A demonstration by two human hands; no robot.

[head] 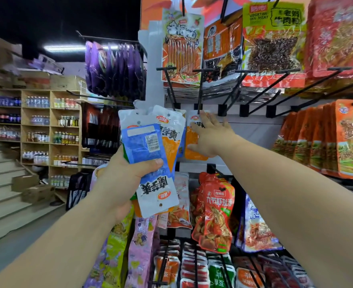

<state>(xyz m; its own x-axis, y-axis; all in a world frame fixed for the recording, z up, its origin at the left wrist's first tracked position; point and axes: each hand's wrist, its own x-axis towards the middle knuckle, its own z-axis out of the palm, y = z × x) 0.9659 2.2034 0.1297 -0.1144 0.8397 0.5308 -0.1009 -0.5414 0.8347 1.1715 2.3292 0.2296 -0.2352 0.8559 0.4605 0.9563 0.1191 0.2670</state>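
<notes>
Gripping a fanned stack of snack packets (pixel 148 142), the left hand (pixel 134 177) is curling its fingers round the back of the bundle and pressing its thumb across the front, over the blue packet with the barcode. One white-and-blue packet in the stack is hanging upside down below the thumb. The stack is sitting near the middle of the view, just in front of the white display rack (pixel 254 129).

Just right of the stack, the right hand (pixel 211 138) is reaching farther in, its fingers lying straight and spread against a hanging orange-and-white packet (pixel 192 138), with the thumb sticking out leftward across the packet's lower part. That packet is hanging from a black peg (pixel 200 90) on the rack, touching the right edge of the held stack.

Below the hands, a red snack packet (pixel 215 206) is dangling from a lower peg. Up and to the right, a green-topped vegetarian meat packet (pixel 273 36) is hanging, and a row of orange packets (pixel 337 140) is filling the far right. To the left, purple bags (pixel 115 67) are hanging, wooden shelves of bottles (pixel 46 129) are standing farther back, and stairs (pixel 3 183) are rising beside them.
</notes>
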